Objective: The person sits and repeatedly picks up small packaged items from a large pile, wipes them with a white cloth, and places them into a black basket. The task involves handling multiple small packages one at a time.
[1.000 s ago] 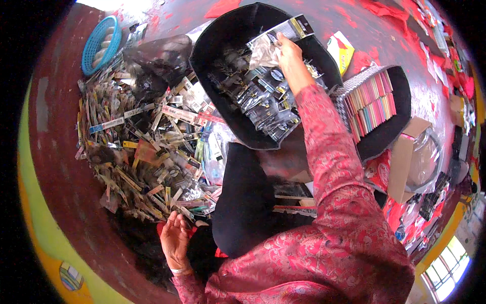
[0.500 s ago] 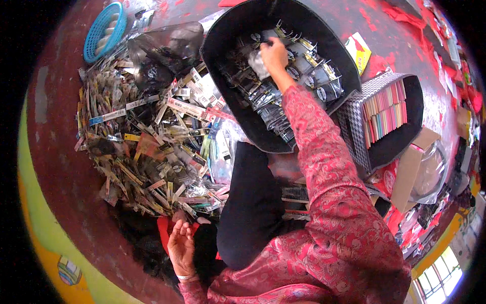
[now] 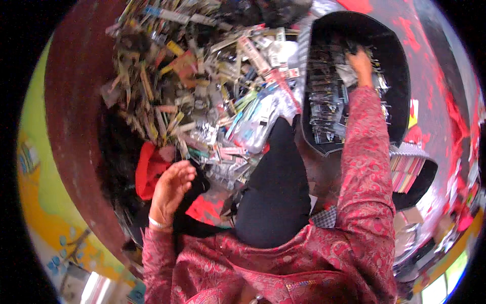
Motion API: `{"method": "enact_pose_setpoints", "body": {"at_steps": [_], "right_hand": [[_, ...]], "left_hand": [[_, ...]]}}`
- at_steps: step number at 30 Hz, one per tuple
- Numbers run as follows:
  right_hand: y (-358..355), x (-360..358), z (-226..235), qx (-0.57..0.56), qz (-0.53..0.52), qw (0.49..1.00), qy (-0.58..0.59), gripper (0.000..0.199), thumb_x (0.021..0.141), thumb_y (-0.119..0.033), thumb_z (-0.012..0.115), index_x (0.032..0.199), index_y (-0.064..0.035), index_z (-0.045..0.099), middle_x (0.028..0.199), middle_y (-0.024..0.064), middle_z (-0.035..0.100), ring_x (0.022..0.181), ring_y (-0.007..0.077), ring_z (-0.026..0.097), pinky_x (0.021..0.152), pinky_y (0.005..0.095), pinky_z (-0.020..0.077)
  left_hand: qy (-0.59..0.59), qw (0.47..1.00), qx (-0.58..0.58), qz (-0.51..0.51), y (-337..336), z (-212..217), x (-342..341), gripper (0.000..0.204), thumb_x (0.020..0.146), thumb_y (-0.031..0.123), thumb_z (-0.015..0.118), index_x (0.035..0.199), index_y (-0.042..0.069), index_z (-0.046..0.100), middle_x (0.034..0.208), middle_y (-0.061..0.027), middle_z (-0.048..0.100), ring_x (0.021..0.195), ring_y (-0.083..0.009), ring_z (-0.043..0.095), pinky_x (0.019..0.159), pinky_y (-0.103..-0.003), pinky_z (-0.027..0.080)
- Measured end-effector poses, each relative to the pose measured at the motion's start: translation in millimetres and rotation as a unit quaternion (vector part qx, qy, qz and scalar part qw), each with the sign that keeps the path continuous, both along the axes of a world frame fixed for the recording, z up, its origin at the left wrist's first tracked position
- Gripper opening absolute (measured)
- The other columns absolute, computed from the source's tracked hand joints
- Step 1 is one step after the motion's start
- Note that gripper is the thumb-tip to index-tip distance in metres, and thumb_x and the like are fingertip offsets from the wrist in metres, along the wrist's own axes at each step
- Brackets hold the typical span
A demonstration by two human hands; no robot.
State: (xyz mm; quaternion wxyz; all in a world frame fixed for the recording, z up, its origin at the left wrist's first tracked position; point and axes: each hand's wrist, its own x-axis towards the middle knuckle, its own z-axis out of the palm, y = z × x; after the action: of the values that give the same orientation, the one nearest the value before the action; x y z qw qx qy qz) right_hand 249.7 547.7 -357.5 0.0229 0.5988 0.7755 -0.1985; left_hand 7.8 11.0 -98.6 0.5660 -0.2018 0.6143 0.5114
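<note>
My right hand (image 3: 360, 66) reaches into a large black-lined bin (image 3: 354, 19), its fingers closed on a clear, whitish plastic packet (image 3: 346, 74). Blur hides the packet's contents. Beneath it, rows of small dark packets (image 3: 324, 109) fill the bin. My left hand (image 3: 173, 185) is raised near my left leg, beside a red cloth-like thing (image 3: 146, 175). Its fingers are slightly bent and hold nothing.
A wide heap of loose slim packets and card strips (image 3: 202, 96) spreads left of the bin. A smaller box holds rows of multicoloured strips (image 3: 405, 172) at the right. My bent black-clad knee (image 3: 276, 192) rises between heap and bin. A cardboard box (image 3: 407, 223) stands lower right.
The whole view has turned, so the bin now appears further right and the heap higher. My right hand stays in the bin with the packet. My left hand remains raised.
</note>
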Motion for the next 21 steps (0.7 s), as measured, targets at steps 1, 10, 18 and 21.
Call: {"method": "enact_pose_setpoints", "body": {"at_steps": [1, 10, 18, 21], "right_hand": [[10, 7, -11, 0.007, -0.001, 1.000, -0.002, 0.058, 0.070, -0.039, 0.060, 0.119, -0.0097, 0.049, 0.110, 0.0225, 0.055, 0.104, 0.0374, 0.051, 0.087, 0.0425, 0.0403], [-48, -61, 167, -0.121, -0.003, 0.881, 0.458, 0.021, 0.082, -0.018, 0.058, 0.093, -0.0006, 0.065, 0.078, 0.0042, 0.062, 0.065, 0.0107, 0.059, 0.059, 0.0225, 0.0465], [-161, -226, 190, 0.006, 0.564, 0.824, 0.050, 0.036, 0.075, -0.038, 0.059, 0.077, -0.0026, 0.065, 0.067, 0.0152, 0.060, 0.065, 0.0268, 0.060, 0.060, 0.0360, 0.0456], [-245, -244, 123, -0.060, 0.599, 0.792, -0.101, 0.026, 0.070, -0.028, 0.058, 0.084, -0.0081, 0.066, 0.080, 0.0154, 0.063, 0.076, 0.0320, 0.061, 0.070, 0.0404, 0.0483]], "left_hand": [[-0.009, 1.000, 0.014, -0.005, -1, -1, -3, 0.034, 0.088, 0.029, 0.047, 0.111, 0.003, 0.051, 0.100, -0.0069, 0.060, 0.085, -0.0152, 0.057, 0.069, -0.025, 0.045], [0.022, 0.997, 0.069, 0.005, -13, -2, -22, 0.036, 0.088, 0.028, 0.048, 0.112, 0.001, 0.048, 0.099, -0.0075, 0.058, 0.084, -0.0135, 0.056, 0.072, -0.023, 0.046], [0.028, 0.983, 0.176, 0.041, -12, 24, -36, 0.033, 0.087, 0.024, 0.048, 0.110, 0.001, 0.049, 0.097, -0.0077, 0.058, 0.082, -0.0133, 0.055, 0.071, -0.022, 0.045], [0.054, 0.978, 0.196, 0.042, -15, 40, -43, 0.032, 0.086, 0.023, 0.048, 0.108, -0.001, 0.049, 0.095, -0.0090, 0.058, 0.081, -0.0133, 0.055, 0.069, -0.022, 0.045]]}}
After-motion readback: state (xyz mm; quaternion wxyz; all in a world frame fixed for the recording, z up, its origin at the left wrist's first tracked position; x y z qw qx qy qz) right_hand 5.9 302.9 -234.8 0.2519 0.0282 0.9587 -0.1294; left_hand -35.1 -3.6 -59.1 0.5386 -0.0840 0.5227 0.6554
